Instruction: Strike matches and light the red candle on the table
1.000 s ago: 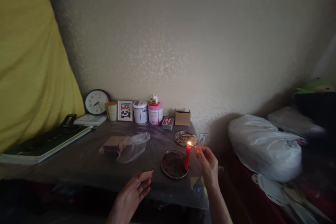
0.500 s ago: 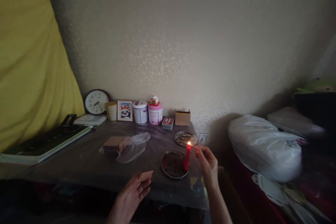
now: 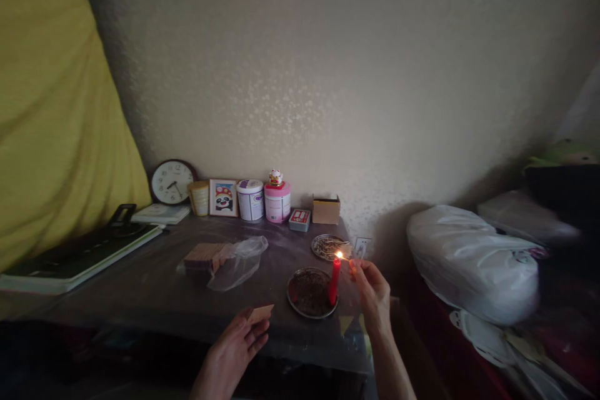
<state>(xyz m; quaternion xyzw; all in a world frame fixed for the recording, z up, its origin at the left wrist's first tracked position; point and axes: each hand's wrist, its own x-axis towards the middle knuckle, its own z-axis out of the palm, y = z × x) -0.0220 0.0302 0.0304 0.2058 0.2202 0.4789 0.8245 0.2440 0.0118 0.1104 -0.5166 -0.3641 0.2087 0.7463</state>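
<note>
Above the front edge of the table, my left hand [image 3: 237,340] holds a small tan matchbox [image 3: 260,314] between thumb and fingers, its other fingers loosely curled. My right hand [image 3: 372,290] pinches a thin match [image 3: 345,259], which points left. A flame burns at the match's tip, right at the top of a red candle [image 3: 334,284]; whether the wick itself burns I cannot tell. Nearly upright, the candle stands at the right side of a round dark metal plate [image 3: 300,312]. Behind it, a second round plate [image 3: 315,251] bears many loose matchsticks [image 3: 330,246].
A stack of small brown boxes [image 3: 204,256] lies partly in a clear plastic bag [image 3: 244,262]. Along the wall stand a clock [image 3: 172,182], a panda picture [image 3: 224,198], two tins, a card box [image 3: 299,219] and an open cardboard box [image 3: 326,210]. White bags [image 3: 473,262] lie right.
My right hand has shifted slightly to the right with the match. The flame sits a touch higher and farther right. My left hand and the matchbox have hardly moved.
</note>
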